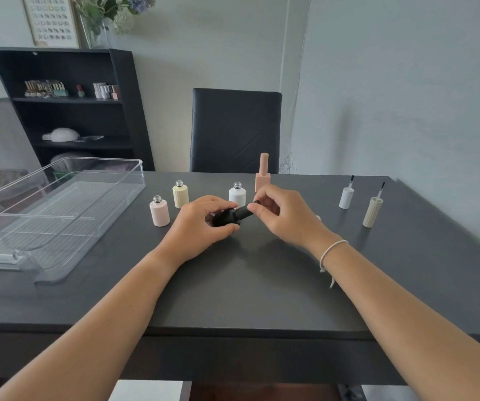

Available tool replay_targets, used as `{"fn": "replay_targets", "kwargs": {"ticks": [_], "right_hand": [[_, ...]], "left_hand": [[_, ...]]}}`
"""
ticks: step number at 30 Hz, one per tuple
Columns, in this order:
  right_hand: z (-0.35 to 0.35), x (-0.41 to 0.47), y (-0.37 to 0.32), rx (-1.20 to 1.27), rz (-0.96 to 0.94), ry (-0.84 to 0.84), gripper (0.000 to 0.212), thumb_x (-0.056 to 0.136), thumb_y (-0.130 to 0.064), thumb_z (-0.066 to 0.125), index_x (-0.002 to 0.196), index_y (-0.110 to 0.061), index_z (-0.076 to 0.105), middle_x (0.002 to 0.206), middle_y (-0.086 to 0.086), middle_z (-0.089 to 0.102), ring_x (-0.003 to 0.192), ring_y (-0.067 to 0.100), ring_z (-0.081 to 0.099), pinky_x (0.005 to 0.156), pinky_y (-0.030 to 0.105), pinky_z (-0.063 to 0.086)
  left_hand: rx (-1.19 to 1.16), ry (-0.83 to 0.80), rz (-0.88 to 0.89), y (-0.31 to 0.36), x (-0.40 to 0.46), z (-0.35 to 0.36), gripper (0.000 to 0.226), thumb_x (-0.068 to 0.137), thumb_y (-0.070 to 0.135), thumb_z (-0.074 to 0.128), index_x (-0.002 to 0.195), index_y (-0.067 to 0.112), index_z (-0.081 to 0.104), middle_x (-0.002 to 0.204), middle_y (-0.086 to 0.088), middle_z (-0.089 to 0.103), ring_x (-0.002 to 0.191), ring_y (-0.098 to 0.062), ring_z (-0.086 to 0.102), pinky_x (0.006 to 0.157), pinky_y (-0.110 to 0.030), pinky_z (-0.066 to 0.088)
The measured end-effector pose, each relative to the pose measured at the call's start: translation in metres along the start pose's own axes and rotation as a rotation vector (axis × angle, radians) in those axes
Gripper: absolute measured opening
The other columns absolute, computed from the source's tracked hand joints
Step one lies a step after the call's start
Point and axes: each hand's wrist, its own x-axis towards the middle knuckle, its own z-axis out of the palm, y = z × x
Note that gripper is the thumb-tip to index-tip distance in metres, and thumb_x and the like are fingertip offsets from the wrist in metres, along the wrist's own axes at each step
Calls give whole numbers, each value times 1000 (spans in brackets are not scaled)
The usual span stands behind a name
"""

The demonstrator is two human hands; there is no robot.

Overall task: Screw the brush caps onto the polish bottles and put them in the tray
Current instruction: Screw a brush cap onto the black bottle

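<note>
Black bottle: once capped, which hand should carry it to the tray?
Left, probably. The left hand already grips the black bottle, and the tray sits on that side. The right hand only pinches the cap.

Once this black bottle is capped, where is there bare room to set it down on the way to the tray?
Bare tabletop lies between the forearms, from the hands to the near edge. The clear tray on the left is empty. It is crowded behind the hands: pink bottle, yellow bottle, white bottle. Two brush caps stand far right.
</note>
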Motion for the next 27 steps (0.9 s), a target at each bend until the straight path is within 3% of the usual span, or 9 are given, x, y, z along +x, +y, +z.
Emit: {"fn": "replay_targets", "kwargs": {"ticks": [3,6,8,10,13,17,20,24,27], "right_hand": [[-1,1,2,-26,45,12,33,89,-41,51,73,-12,53,55,-4,46,50,5,43,51,12,32],[-1,-1,2,10,4,-20,13,86,-27,60,87,-20,49,60,-3,47,53,4,43,56,9,37],[0,-2,1,-6,-19,-46,13,85,-18,61,90,-21,49,61,-7,46,56,1,45,59,7,38],[0,-1,1,-27,3,-30,11,87,-23,59,82,-18,52,58,-10,46,53,3,46,55,8,37],[-1,0,2,-25,54,-15,29,90,-37,52,72,-14,52,53,-5,44,48,8,40,51,16,31],[-2,-3,0,20,-2,-45,12,86,-22,60,92,-20,50,63,-1,49,56,3,44,57,9,38],[-1,-2,0,-11,-6,-37,10,86,-21,60,85,-12,54,61,-4,50,55,4,45,54,11,36],[-1,0,0,-47,40,-19,33,89,-38,53,76,-8,56,59,7,53,51,11,41,52,22,34],[-2,-2,-1,6,7,-27,14,86,-29,60,89,-17,52,63,-1,50,55,5,45,55,13,38]], "left_hand": [[-2,-1,-4,0,1,0,41,74,18,74,113,22,64,98,11,60,90,5,55,77,-1,39],[-4,0,-3,1,1,0,41,74,18,74,114,22,64,98,13,59,90,5,55,77,0,39],[-7,-2,-3,1,0,0,41,74,17,74,114,21,64,98,11,59,90,4,55,78,0,39],[-8,-4,-3,1,0,0,40,74,17,74,113,22,64,98,11,60,90,4,55,78,-1,40],[0,-6,-1,1,0,0,41,74,17,74,113,22,64,98,11,59,89,4,55,77,0,40],[-7,3,2,1,0,0,40,74,17,74,113,22,65,98,11,60,90,4,56,77,-2,40],[-8,5,6,0,0,0,39,74,16,75,112,21,65,98,10,61,90,1,56,78,-4,42],[-7,1,10,0,0,1,40,74,17,75,112,22,65,97,10,61,89,1,56,77,-4,43],[-18,5,1,0,0,0,40,74,18,75,113,22,65,99,10,61,91,0,57,78,-5,43]]}}
